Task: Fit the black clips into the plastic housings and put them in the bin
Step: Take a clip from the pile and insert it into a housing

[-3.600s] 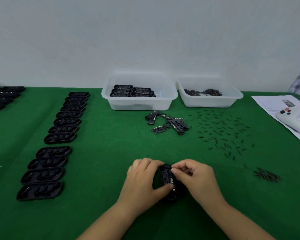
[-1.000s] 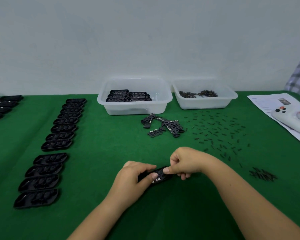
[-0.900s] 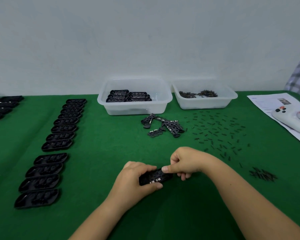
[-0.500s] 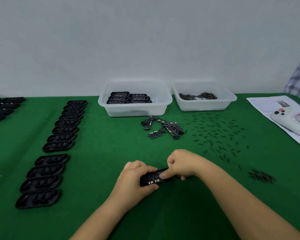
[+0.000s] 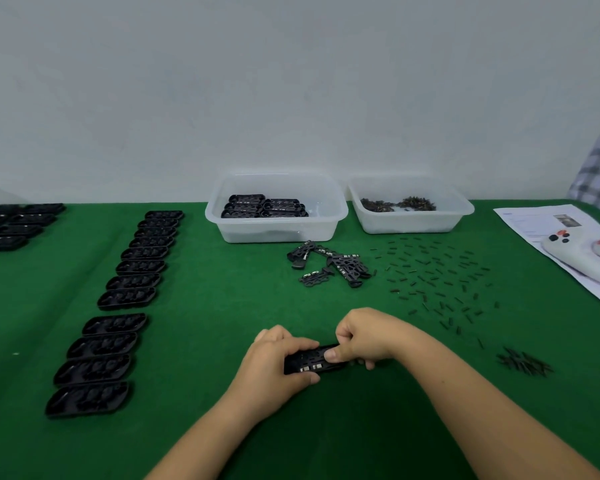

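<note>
A black plastic housing point(image 5: 309, 362) with a clip seated in it lies sideways just above the green cloth, gripped at both ends. My left hand point(image 5: 274, 358) wraps its left end, thumb underneath. My right hand point(image 5: 361, 336) pinches the right end, thumb pressing on top. A pile of loose black clips point(image 5: 329, 266) lies ahead near the bins. The clear bin point(image 5: 326, 230) at the back holds several finished housings point(image 5: 264, 207).
A long column of empty housings point(image 5: 118, 306) runs down the left; more housings point(image 5: 11, 225) sit at the far left. A second bin point(image 5: 413, 225) holds small parts. Small black pins point(image 5: 437, 282) are scattered right, with a pin heap point(image 5: 522, 363), paper and white controller point(image 5: 582, 258).
Since 3.6 s ago the housing has turned from lengthwise to sideways between my hands. Over the last second both hands keep gripping it, shifting slightly; my right thumb stays pressed on its end.
</note>
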